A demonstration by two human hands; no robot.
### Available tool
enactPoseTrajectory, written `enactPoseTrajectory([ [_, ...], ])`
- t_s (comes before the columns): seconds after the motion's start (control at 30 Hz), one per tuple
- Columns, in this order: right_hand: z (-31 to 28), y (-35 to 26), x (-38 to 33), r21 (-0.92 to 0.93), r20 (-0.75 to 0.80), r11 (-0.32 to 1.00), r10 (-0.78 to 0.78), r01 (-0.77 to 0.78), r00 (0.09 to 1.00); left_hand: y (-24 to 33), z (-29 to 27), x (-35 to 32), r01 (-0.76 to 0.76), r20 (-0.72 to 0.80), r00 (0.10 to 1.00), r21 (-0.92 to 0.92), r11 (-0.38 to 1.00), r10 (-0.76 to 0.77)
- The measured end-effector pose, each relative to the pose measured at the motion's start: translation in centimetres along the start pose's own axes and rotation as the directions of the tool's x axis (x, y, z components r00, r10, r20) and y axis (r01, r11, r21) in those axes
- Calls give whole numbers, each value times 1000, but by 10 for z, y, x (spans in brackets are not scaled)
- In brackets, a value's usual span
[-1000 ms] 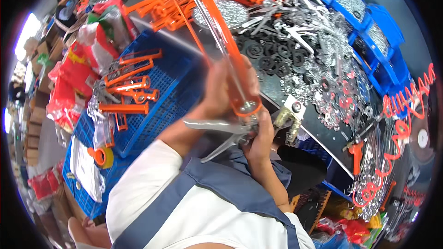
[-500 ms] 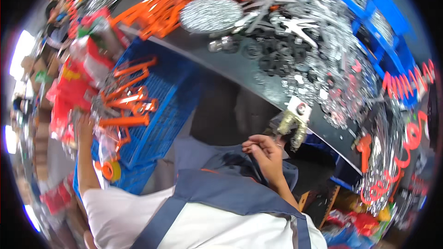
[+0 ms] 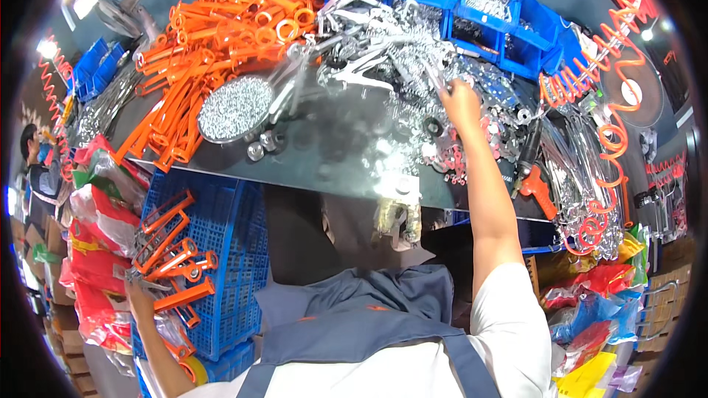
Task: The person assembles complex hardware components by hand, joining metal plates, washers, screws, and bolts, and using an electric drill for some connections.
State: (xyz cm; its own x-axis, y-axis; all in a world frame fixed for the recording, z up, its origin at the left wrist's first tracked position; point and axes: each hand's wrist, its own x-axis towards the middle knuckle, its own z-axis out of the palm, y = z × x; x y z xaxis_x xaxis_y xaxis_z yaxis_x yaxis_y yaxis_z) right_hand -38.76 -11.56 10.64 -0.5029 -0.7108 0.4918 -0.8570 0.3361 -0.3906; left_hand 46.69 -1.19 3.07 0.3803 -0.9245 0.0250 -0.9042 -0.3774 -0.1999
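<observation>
My right arm stretches over the bench, and my right hand (image 3: 462,102) is at the heap of silver metal parts (image 3: 398,51). Its fingers are bent and closed at a slim silver piece; whether they grip it is too small to tell. Low on the left, my left hand (image 3: 139,296) is beside the orange tools with silver metal ends (image 3: 184,295), over the edge of a blue plastic crate (image 3: 247,250). Its fingers curl around a silver part there, largely hidden. Red and clear plastic bags (image 3: 99,250) lie right beside that hand.
Orange tube-like parts with ring ends (image 3: 228,37) pile at the back left, near a round dish of small silver pieces (image 3: 234,109). Blue bins (image 3: 483,18) line the back. An orange-handled power tool (image 3: 537,193) and coiled red hoses (image 3: 612,140) are at the right. A small fixture (image 3: 398,214) sits at the front edge.
My right hand has gone from in front of my body, out to the parts heap. My left hand stays by the orange tools and bags. The view has turned and now shows more of the bench.
</observation>
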Motion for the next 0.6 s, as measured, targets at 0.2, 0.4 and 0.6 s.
enactPoseTrajectory([
  [0.2, 2, 22, 43, 106, -7, 994, -28, 29, 1000, 160, -105, -51, -609, -330, 786, -266, 747, 523],
  [0.4, -34, 110, 85, 917, 382, -268, 375, -296, 845, 244, -118, -62, -837, -442, 544, -344, 426, 713],
  [0.6, -45, 95, 24, 932, 151, 239, 431, -273, 890, 361, -171, -121, -929, -589, 175, -365, -67, 789],
])
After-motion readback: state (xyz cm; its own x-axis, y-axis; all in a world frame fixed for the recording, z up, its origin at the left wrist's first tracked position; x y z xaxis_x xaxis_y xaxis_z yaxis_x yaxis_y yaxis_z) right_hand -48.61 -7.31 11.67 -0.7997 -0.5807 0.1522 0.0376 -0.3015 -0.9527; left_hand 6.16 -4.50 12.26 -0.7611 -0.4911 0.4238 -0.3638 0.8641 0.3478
